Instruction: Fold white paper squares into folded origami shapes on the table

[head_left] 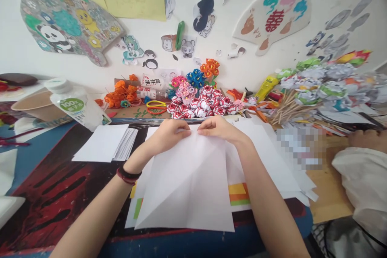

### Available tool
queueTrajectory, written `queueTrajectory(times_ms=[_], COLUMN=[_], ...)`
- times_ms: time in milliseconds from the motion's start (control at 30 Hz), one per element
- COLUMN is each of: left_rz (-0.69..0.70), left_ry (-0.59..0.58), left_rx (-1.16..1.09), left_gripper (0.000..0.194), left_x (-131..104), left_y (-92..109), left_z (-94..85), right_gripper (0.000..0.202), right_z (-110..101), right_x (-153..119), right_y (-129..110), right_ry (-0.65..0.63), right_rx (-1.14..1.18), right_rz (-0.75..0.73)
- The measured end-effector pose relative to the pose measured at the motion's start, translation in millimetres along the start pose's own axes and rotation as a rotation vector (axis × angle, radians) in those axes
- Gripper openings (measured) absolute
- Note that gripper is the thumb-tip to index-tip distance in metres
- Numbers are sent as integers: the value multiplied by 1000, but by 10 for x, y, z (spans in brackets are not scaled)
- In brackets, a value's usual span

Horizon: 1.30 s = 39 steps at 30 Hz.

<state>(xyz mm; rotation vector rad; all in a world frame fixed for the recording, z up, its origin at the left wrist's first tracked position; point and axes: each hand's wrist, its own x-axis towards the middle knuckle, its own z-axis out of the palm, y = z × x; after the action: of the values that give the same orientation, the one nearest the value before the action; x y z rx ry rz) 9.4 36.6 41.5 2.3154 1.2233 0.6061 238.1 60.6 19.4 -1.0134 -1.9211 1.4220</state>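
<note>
A white sheet of paper (193, 185) with crease lines lies in front of me, its near edge toward the table's front. At the sheet's far edge, my left hand (171, 134) pinches the paper between thumb and fingers. My right hand (219, 129) grips the same edge a short way to the right, also closed. A small gap separates the two sets of fingertips. Beneath the sheet, more white paper and some coloured sheets (238, 194) in yellow, orange and green stick out. A stack of white paper squares (101, 144) rests to the left of my left hand.
Behind my hands stand red-and-white paper flowers (208, 105) and orange pipe-cleaner flowers (121, 93). A white bottle (79, 105) leans by a paper bowl (36, 105) at left. On the right are flowers on wooden sticks (290, 107), white sheets (269, 161) and another person's sleeve (363, 177).
</note>
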Motion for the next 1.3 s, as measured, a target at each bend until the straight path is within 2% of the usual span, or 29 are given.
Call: queueTrajectory(times_ms=[100,267,1067,1300], left_rz=[12,53,86,133], left_ry=[-56,-53,-72,-27], left_rx=[-76,-183,-166,-249], left_gripper=[18,18,19,17], left_x=[9,25,30,41], left_y=[25,67,103,132], left_z=[-21,9,59,36], right_gripper=[28,29,24,23], right_z=[20,45,46,80], right_x=[-15,-8,-14,18], right_y=[-25,-23,-28,-19], right_ry=[-32,-28,-91,-3], right_rx=[15,30,-13,116], right_rz=[9,19,-26,-68])
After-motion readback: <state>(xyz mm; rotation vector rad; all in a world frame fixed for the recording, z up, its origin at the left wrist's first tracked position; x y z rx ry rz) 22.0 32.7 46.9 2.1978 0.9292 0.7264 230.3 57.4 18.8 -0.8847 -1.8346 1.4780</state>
